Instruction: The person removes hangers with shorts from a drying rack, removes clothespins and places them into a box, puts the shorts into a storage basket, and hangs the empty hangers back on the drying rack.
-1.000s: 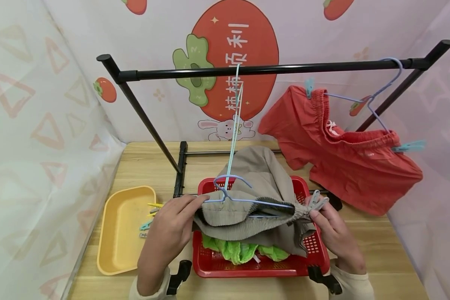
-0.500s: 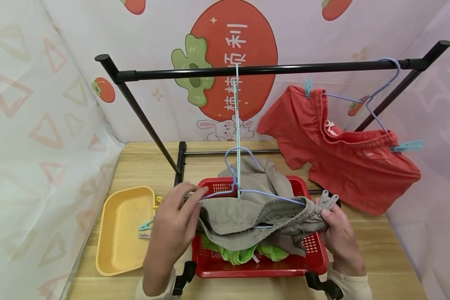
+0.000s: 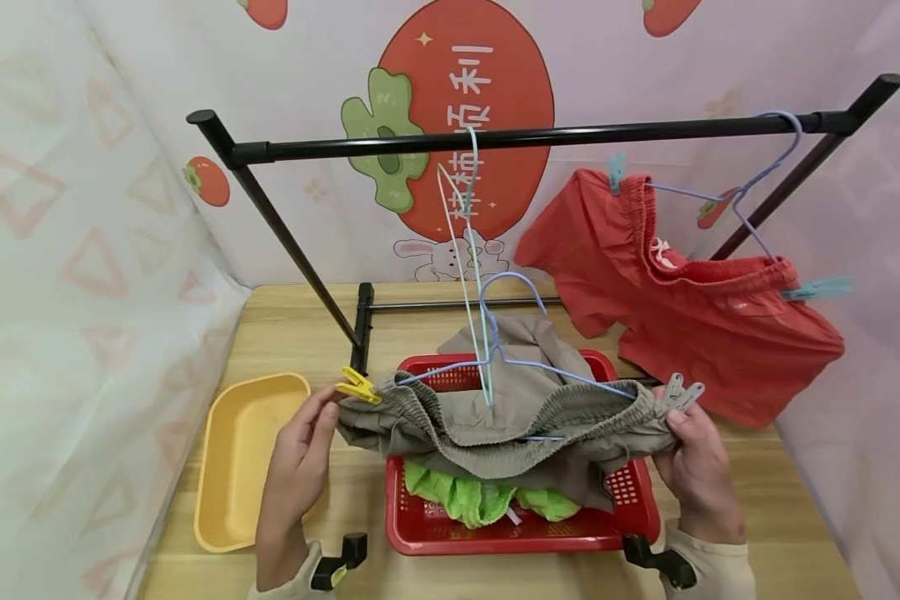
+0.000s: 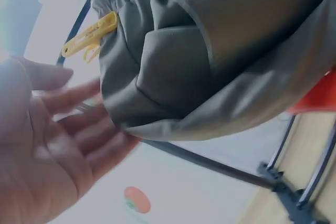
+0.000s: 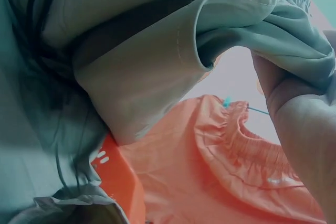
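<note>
- Two hands are up over the middle of the table [image 3: 787, 508], with a grey garment [image 3: 465, 423] stretched between them, above the red basket [image 3: 495, 547].
- Right hand [image 3: 696, 467]: its grip is closed up on the garment's waistband end, thumb in front, right by a grey clip [image 3: 681, 394].
- Left hand [image 3: 300, 454]: pretty loose, fingers spread and reaching to the cloth's other end, just beside a yellow clip [image 3: 360, 386]. Nothing is pinched there that I can see.
- A blue hanger [image 3: 570, 375] runs along the waistband, hook up. Some pale blue cord [image 3: 474, 162] dangles off the rack bar in front of it; can't tell if they're joined.
- The table's wood-grain, with its back edge up against a pale backdrop [image 3: 607, 50] covered in cartoon persimmons, a bunny and some writing. White sheeting with faded triangles covers the left side of the room.
- A yellow tray [image 3: 247, 467] sits along the table's left edge, and bright green cloth [image 3: 468, 498] lies in the basket.
- A black rack [image 3: 345, 148] stands towards the back edge. Red shorts [image 3: 712, 325] hang from its right end, over the table's right side, with a teal clip [image 3: 617, 175] at each end of the waistband.
</note>
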Motion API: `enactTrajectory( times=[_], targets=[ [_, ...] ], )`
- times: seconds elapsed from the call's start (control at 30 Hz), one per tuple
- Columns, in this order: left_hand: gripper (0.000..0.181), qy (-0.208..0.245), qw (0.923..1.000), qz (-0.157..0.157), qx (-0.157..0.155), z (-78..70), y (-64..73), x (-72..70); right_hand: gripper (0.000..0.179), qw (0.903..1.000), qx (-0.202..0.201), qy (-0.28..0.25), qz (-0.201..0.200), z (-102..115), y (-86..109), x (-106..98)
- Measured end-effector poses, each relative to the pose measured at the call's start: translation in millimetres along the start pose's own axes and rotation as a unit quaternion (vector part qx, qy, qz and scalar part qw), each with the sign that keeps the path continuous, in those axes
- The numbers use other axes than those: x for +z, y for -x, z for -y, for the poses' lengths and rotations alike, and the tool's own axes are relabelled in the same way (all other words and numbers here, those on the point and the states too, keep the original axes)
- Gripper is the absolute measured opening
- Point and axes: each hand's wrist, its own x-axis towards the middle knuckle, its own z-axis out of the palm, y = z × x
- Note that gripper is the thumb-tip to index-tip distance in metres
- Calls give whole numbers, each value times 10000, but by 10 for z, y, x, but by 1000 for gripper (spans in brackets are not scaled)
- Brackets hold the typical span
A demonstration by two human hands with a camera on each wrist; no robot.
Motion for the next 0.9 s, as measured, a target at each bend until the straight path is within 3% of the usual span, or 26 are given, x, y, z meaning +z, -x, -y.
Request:
enactTrajectory(
  times=[0.13,0.27,0.37,0.47,0.57,0.63,0.73,0.83,0.9],
  targets=[
    [29,136,9992,379,-27,26,76,-27,51,9999,25,67,79,19,9,-11],
    [27,318,9945,996,28,8,117,-94,51,9995,92,-33,306,57,40,-21],
    [32,890,9840,1544,-79,-8,162,-170,53,9986,301,70,431,106,61,-23],
    [36,1494,9715,1836,-93,-20,178,-234,56,9961,662,265,518,182,99,-21],
    [44,2097,9613,1784,83,-33,157,-275,58,9906,1175,519,474,276,150,-9],
    [48,2254,9609,1587,265,-42,129,-289,59,9839,1493,844,497,338,175,-2],
    [51,2132,9672,1332,362,-62,87,-295,60,9676,1854,1526,780,425,187,14],
    [52,1898,9741,1192,287,-87,62,-287,54,9450,2083,2298,1035,510,188,44],
    [51,1640,9810,1017,201,-101,50,-266,46,9277,2235,2819,991,559,181,68]
  ],
)
